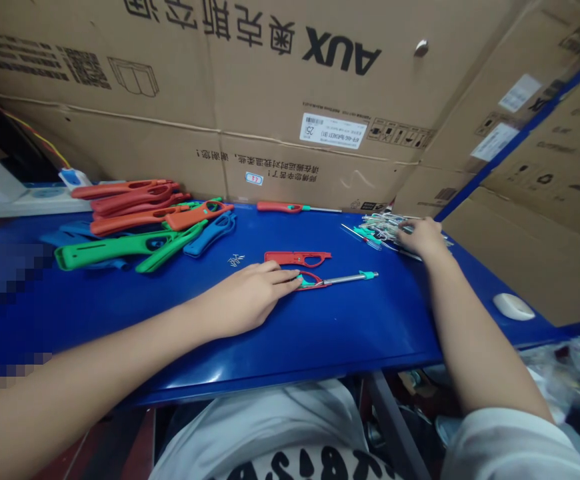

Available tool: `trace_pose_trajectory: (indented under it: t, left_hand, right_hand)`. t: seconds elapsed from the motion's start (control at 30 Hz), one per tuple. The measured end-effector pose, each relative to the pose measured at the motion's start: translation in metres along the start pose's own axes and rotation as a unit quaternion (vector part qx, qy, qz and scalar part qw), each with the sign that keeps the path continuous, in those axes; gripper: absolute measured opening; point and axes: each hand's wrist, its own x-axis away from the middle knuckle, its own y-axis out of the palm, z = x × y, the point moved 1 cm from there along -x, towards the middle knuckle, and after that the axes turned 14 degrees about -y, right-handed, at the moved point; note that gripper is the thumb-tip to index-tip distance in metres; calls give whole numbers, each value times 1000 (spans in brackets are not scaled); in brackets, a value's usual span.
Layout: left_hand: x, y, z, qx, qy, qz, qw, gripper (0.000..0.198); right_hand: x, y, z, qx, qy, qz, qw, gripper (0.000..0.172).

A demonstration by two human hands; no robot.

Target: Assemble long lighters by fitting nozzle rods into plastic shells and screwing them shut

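Observation:
My left hand [250,297] lies over a red utility lighter [313,283], its fingers closed on the handle end. A metal tube with a green tip points right from that lighter. Just above it lies a loose red handle half [297,258]. My right hand [425,238] is in a heap of thin wires and green parts [383,229], thumb and fingers drawn together. Whatever it pinches is hidden. A small cluster of metal screws or pins [236,260] sits above my left hand. Farther back, another red lighter [290,208] rests along the cardboard.
Several red, orange, green and blue lighter handles [105,248] are piled at the left, beside a white power strip [45,200]. A white computer mouse [514,307] is at the right edge of the blue table [290,353]. Tall cardboard [255,87] walls the back and right.

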Motion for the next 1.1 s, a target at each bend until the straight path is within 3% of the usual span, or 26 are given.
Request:
trace_pose_trajectory:
  t: [0.17,0.27,0.73,0.87,0.97,1.03,1.1]
  left_hand:
    - [0,0,-2,34,-4,14,999,44]
    - [0,2,-4,65,-15,28,997,41]
    - [0,1,-4,84,-25,48,995,37]
    - [0,-4,1,123,-44,43,991,40]
    - [-3,-4,5,204,-85,56,974,40]
    - [-6,-1,7,280,-133,77,948,39]
    - [-9,2,7,366,-180,89,909,43]
  right_hand:
    - [0,0,-7,2,59,-2,998,35]
    - [1,-2,-12,-8,81,-7,997,23]
    - [2,-17,-21,-51,64,48,996,14]
    - [8,-36,-28,-78,46,111,990,16]
    - [14,-54,-56,-176,8,187,966,13]
    - [21,-61,-88,-296,-24,210,931,16]
    - [30,-62,-127,-464,-54,129,875,28]
